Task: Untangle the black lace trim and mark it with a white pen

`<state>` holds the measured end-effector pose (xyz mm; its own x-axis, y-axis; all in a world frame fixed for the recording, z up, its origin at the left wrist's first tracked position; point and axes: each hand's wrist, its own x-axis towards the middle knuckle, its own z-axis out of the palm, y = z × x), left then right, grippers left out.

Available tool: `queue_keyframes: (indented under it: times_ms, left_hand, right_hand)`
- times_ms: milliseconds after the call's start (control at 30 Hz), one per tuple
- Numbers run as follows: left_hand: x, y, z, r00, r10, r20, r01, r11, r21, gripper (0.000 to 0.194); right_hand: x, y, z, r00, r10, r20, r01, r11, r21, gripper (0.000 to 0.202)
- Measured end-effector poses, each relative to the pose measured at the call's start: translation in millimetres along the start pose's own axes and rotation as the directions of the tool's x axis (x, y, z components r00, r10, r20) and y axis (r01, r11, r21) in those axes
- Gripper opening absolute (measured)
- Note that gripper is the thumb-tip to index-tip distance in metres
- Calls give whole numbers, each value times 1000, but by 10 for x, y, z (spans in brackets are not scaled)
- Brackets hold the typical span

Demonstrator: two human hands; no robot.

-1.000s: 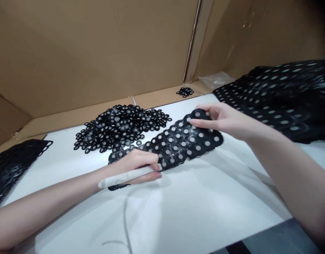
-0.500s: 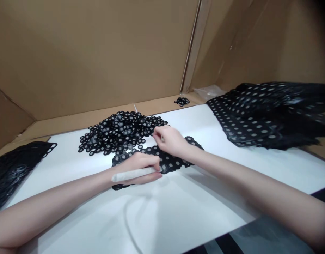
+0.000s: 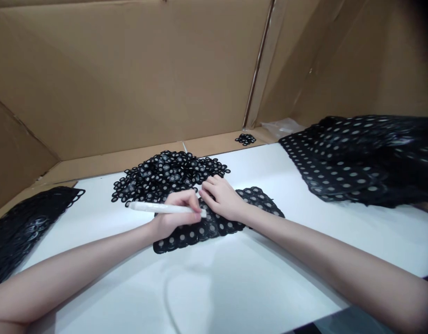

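My left hand (image 3: pixel 181 211) is closed around a white pen (image 3: pixel 154 208), whose tip end points right, over a strip of black lace-like fabric with pale round dots (image 3: pixel 181 236). On the same strip, just right of the pen's end, rests my right hand (image 3: pixel 223 197). Its fingers are loosely bent and apart from the thumb, with nothing visible in them. Touching the strip's far side is a heap of small black rings with pale centres (image 3: pixel 158 174). Both hands partly cover the dotted strip.
A bundle of black dotted fabric (image 3: pixel 349 162) lies at the right, and a dark ringed piece (image 3: pixel 29 227) at the left. A small cluster of black rings (image 3: pixel 245 139) sits at the back. Cardboard walls (image 3: pixel 130 83) enclose the white board (image 3: pixel 262 287).
The pen and my left hand have risen slightly on the strip. My right hand has gone from a pinch to loosely bent fingers on the fabric. The whole view has shifted a little.
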<state>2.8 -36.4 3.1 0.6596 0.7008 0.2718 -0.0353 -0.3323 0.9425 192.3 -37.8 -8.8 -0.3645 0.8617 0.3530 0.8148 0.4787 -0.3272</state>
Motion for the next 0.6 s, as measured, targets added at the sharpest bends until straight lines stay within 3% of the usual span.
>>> queue_keyframes:
  times_ms: [67,167,333,600]
  left_hand:
    - [8,-5,-20,987,-51,-155,51,999,-4,17]
    - [44,16,-22,957,-121,-264,148,985,85,13]
    - [98,43,4,945,-192,-266,224,970,96,12]
    - [85,16,3,953,-193,-232,219,972,91,10]
  right_hand:
    - [-9,-3,-5,1000,0,5,-1,998,62,25]
    - [-19,-2,-19,1000,24,15,-26,989,145,21]
    - [-25,19,-42,998,2,67,-14,983,181,18]
    - [-26,48,-26,998,-40,56,26,974,224,16]
